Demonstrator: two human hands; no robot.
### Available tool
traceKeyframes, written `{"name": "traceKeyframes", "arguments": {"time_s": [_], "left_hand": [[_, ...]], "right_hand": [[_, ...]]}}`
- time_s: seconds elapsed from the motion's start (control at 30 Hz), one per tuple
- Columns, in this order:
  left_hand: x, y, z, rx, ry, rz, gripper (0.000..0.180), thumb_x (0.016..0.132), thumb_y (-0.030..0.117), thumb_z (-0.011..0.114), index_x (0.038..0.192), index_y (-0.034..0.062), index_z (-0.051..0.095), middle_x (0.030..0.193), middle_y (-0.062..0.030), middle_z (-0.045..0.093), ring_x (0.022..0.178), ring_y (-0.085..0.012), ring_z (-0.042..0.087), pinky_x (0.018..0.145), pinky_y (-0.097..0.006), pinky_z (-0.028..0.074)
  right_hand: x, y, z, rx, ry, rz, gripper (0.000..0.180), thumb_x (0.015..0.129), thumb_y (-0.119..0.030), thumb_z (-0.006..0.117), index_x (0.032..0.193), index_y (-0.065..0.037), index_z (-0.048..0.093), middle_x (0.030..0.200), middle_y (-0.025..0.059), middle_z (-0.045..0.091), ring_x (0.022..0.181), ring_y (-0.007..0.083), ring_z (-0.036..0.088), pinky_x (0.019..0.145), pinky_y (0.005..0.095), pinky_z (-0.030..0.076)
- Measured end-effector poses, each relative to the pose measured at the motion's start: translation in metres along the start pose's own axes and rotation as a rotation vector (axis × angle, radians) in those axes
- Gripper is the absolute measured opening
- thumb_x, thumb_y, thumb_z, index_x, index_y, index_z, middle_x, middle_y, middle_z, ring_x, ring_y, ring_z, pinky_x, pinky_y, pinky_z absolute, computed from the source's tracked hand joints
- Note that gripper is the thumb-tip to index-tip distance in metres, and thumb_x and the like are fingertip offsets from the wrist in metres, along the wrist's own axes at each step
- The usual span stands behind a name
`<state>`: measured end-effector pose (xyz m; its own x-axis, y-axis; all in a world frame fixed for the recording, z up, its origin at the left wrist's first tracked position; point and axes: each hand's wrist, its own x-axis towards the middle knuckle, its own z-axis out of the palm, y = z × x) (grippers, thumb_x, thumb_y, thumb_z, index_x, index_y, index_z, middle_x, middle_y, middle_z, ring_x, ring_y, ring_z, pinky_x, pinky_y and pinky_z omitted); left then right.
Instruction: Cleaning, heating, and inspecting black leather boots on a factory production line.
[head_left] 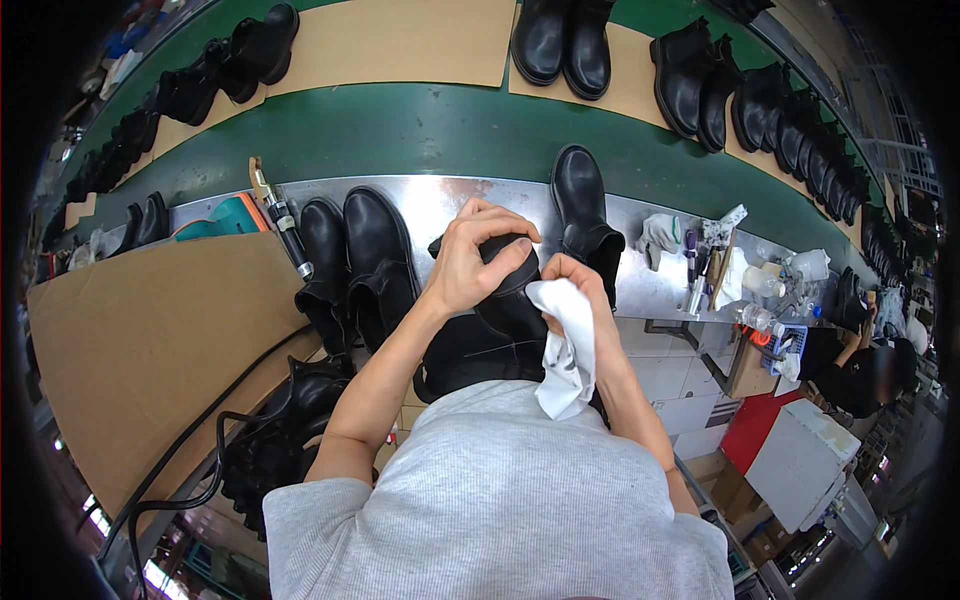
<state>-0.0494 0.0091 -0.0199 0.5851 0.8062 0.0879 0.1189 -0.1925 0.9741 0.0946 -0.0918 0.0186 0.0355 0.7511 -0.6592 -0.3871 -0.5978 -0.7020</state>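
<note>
A black leather boot is held in front of my chest, over the near edge of the metal bench. My left hand is closed around it from the left, fingers curled over its top. On the right side my right hand pinches a white cloth, which hangs down toward my shirt. The right fingertips are close against the boot; whether the cloth touches the leather there is hard to see. Just beyond stands a single black boot, and to the left is a pair of black boots.
A green conveyor belt carries rows of black boots on cardboard. Left are a black-handled tool with a cord and a large cardboard sheet. Brushes, pens and bottles lie right. Another person sits far right.
</note>
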Motion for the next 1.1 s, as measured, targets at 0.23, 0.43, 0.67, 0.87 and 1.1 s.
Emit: {"name": "traceKeyframes", "arguments": {"time_s": [0.23, 0.43, 0.67, 0.87, 1.1], "left_hand": [[0.006, 0.0, 0.004, 0.02, -0.02, -0.003, 0.017, 0.073, 0.018, 0.061, 0.08, 0.0052, 0.069, 0.08, -0.0063, 0.067, 0.08, -0.0212, 0.05, 0.079, -0.031, 0.038], [0.006, 0.001, 0.006, 0.011, -0.035, -0.026, 0.017, 0.073, 0.019, 0.062, 0.08, 0.0058, 0.069, 0.081, -0.0061, 0.067, 0.079, -0.0214, 0.049, 0.078, -0.031, 0.039], [0.007, -0.001, 0.008, 0.001, -0.042, -0.021, 0.017, 0.073, 0.019, 0.062, 0.08, 0.0058, 0.07, 0.082, -0.0061, 0.068, 0.08, -0.0213, 0.049, 0.078, -0.03, 0.039], [0.008, 0.005, 0.006, 0.012, -0.093, -0.068, 0.021, 0.072, 0.019, 0.059, 0.083, 0.0027, 0.068, 0.085, -0.0074, 0.067, 0.086, -0.0189, 0.05, 0.085, -0.032, 0.036], [0.007, 0.004, 0.006, 0.02, -0.099, -0.069, 0.021, 0.073, 0.017, 0.059, 0.083, 0.0025, 0.068, 0.085, -0.0074, 0.067, 0.085, -0.0189, 0.049, 0.085, -0.032, 0.035]], "right_hand": [[0.003, 0.001, -0.008, 0.176, -0.057, 0.043, 0.019, 0.078, -0.011, 0.066, 0.075, -0.009, 0.047, 0.066, -0.0075, 0.043, 0.058, -0.0008, 0.038, 0.051, 0.0155, 0.028], [0.001, 0.014, -0.002, -0.329, 0.083, -0.288, 0.019, 0.074, -0.009, 0.068, 0.074, -0.008, 0.05, 0.065, -0.0052, 0.046, 0.063, 0.0007, 0.041, 0.055, 0.0189, 0.033], [0.009, 0.016, -0.011, -0.114, -0.064, -0.272, 0.019, 0.081, -0.015, 0.063, 0.078, -0.009, 0.046, 0.057, -0.0043, 0.043, 0.042, 0.0011, 0.036, 0.038, 0.017, 0.023], [0.007, 0.011, -0.021, 0.28, -0.139, 0.07, 0.017, 0.075, -0.008, 0.066, 0.076, -0.007, 0.049, 0.066, -0.0055, 0.047, 0.061, 0.0024, 0.043, 0.053, 0.0189, 0.034], [0.007, 0.006, -0.018, 0.263, -0.105, 0.091, 0.02, 0.077, -0.012, 0.064, 0.074, -0.009, 0.045, 0.066, -0.0076, 0.041, 0.058, -0.0007, 0.037, 0.05, 0.0167, 0.027]]}}
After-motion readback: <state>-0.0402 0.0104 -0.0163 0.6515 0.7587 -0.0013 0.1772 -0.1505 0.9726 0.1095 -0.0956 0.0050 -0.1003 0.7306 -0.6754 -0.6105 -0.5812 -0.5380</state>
